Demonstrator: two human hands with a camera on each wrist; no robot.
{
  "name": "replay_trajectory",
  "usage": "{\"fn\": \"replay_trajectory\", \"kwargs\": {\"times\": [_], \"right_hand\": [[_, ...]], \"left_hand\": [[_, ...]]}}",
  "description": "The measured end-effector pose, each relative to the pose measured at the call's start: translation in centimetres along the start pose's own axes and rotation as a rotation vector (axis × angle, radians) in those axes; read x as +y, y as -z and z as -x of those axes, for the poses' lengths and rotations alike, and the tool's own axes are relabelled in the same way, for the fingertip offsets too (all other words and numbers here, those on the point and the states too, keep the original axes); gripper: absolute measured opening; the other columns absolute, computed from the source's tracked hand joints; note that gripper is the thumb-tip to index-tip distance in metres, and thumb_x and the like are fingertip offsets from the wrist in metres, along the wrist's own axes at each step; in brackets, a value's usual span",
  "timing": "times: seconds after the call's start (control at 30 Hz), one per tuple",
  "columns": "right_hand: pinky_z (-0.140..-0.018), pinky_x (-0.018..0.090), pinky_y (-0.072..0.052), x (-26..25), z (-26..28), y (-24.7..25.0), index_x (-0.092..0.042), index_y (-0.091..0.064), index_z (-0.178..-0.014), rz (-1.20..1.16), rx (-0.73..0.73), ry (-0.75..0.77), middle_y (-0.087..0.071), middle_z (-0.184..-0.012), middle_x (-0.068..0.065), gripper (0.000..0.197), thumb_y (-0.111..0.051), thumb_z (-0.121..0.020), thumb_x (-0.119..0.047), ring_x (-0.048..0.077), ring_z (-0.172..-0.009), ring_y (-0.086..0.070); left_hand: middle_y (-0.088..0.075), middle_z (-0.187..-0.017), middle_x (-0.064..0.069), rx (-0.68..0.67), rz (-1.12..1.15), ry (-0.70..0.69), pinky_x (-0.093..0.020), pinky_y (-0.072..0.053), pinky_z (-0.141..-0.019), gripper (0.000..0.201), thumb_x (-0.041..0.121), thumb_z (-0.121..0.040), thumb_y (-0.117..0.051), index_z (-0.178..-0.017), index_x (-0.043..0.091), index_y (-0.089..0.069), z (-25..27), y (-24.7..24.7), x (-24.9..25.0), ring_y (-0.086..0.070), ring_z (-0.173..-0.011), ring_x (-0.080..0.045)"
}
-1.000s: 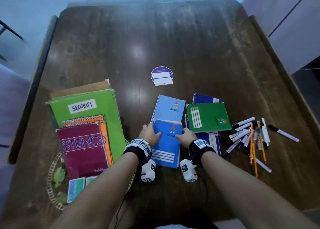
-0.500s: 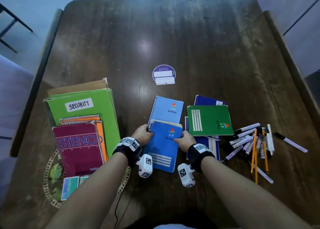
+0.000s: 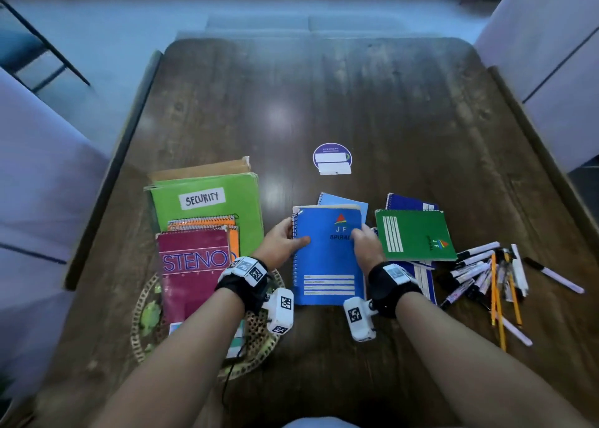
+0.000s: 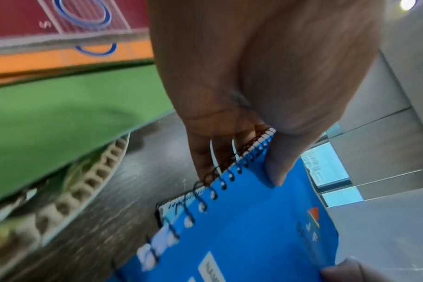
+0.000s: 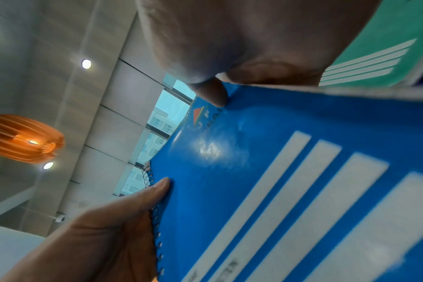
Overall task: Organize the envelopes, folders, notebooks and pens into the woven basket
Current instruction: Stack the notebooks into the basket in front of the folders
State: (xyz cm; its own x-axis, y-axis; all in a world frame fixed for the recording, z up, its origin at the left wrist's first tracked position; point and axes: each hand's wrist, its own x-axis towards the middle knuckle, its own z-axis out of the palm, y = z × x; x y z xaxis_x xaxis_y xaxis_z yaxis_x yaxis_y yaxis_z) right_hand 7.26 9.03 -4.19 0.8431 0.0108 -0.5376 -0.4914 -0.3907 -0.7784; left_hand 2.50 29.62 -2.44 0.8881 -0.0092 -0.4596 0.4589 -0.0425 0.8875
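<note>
The left hand (image 3: 281, 245) grips the spiral-bound edge of the blue notebook (image 3: 327, 259): the thumb lies on the front cover and the fingers (image 4: 207, 152) curl behind the wire binding. The right hand (image 3: 366, 247) clamps the opposite long edge, thumb on the cover near the printed logo and fingers underneath. The notebook is held between both hands above the near-centre of the wooden table (image 3: 324, 97), clear of the surface in the left wrist view.

A light blue notebook (image 3: 351, 202) lies flat just beyond the held one. To the right, a green notebook (image 3: 416, 234) rests on dark blue notebooks (image 3: 410, 201). Nearer the right edge of the table, a loose pile of pens (image 3: 486, 273) lies touching and crossing one another, with one pen (image 3: 552, 275) apart from the pile towards that edge.

The woven basket (image 3: 256, 340) sits at the near left of the table. It carries a stack: a green folder (image 3: 207, 200) labelled SECURITY, with a brown envelope (image 3: 201, 170) showing from under its far edge, an orange spiral notebook (image 3: 207, 222) on the folder, and a maroon STENO notebook (image 3: 194, 265) on top. The stack overhangs the far rim of the basket.

A round purple sticker (image 3: 332, 158) lies at the centre of the table, well apart from the stationery.
</note>
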Motion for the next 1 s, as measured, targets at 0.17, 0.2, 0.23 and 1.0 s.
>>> {"fn": "replay_trajectory", "kwargs": {"times": [0.17,0.2,0.23,1.0], "right_hand": [[-0.088,0.048,-0.052,-4.6,3.1,-5.0,-0.017,-0.062,-0.104,0.033,-0.087,0.097,-0.069,-0.103,0.004,0.039,-0.046,-0.073,-0.035,0.027,-0.097,-0.064],[-0.089,0.046,-0.052,-5.0,3.8,-6.3,-0.018,-0.062,-0.108,0.049,-0.125,0.115,-0.07,-0.106,0.002,0.038,-0.05,-0.075,-0.032,0.025,-0.099,-0.065],[-0.089,0.043,-0.052,-5.4,4.5,-7.5,-0.018,-0.062,-0.111,0.065,-0.155,0.123,-0.069,-0.109,0.002,0.034,-0.053,-0.079,-0.026,0.024,-0.1,-0.065],[-0.074,0.028,-0.048,-3.9,9.1,-23.6,-0.018,-0.057,-0.122,0.577,-0.304,0.17,-0.065,-0.114,0.002,0.025,-0.05,-0.098,-0.013,0.019,-0.088,-0.06]], "left_hand": [[-0.069,-0.111,-0.008,0.094,0.062,-0.062,-0.021,-0.057,-0.064,0.032,-0.005,-0.096,-0.056,-0.125,0.007,-0.051,3.5,5.3,1.5,-0.073,-0.079,-0.006],[-0.07,-0.113,-0.01,0.133,0.073,-0.079,-0.023,-0.057,-0.065,0.031,-0.004,-0.096,-0.057,-0.124,0.007,-0.052,4.1,6.8,1.3,-0.073,-0.082,-0.009],[-0.07,-0.114,-0.01,0.165,0.083,-0.085,-0.026,-0.059,-0.068,0.031,-0.004,-0.095,-0.058,-0.123,0.008,-0.053,4.7,8.1,1.1,-0.074,-0.087,-0.013],[-0.069,-0.119,-0.015,0.417,-0.806,0.268,-0.035,-0.051,-0.088,0.029,0.011,-0.087,-0.066,-0.115,0.008,-0.064,11.3,21.9,-8.6,-0.065,-0.108,-0.033]]}}
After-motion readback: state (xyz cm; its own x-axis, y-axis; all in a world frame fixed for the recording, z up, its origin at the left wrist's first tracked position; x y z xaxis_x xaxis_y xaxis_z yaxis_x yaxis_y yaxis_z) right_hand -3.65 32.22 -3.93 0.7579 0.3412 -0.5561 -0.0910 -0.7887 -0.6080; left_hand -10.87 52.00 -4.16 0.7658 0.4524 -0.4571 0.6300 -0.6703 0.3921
